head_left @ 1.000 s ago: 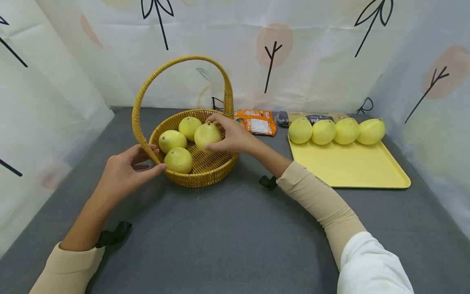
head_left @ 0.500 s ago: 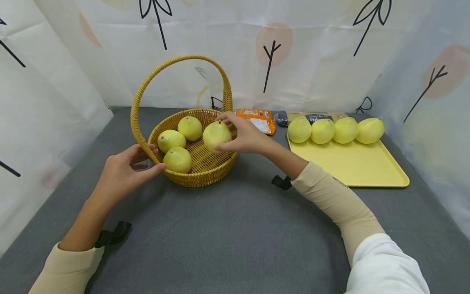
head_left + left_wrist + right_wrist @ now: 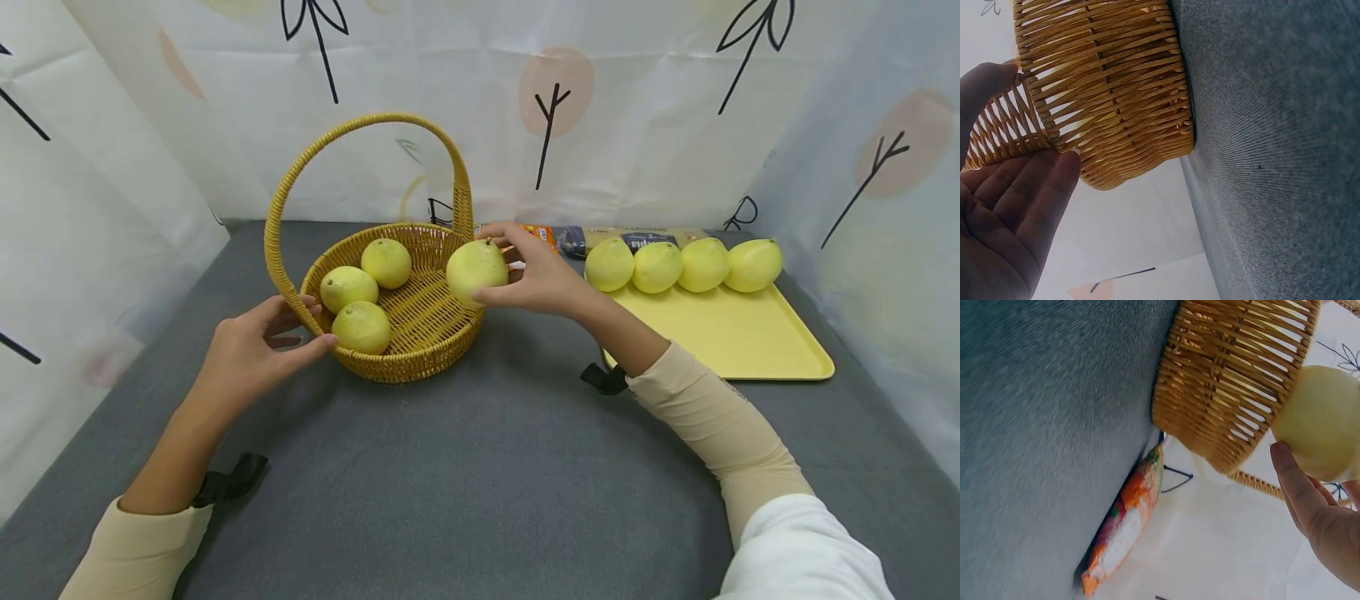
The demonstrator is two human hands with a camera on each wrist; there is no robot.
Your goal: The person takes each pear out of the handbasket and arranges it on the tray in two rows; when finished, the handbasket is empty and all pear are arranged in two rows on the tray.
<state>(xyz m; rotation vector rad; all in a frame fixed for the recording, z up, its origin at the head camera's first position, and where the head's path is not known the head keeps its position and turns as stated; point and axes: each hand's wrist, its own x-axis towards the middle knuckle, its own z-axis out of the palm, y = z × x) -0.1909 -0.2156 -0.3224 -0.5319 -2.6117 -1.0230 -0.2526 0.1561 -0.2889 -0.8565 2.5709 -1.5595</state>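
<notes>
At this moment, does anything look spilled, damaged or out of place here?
Nothing stands out. The golden woven basket stands upright with three round yellow fruits inside, four similar fruits line the far edge of the yellow rectangular tray, and the fingers of the right hand hold another fruit.

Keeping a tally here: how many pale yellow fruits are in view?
8: three fruits in the basket, one in the right grip, four in a row along the far edge of the tray.
</notes>
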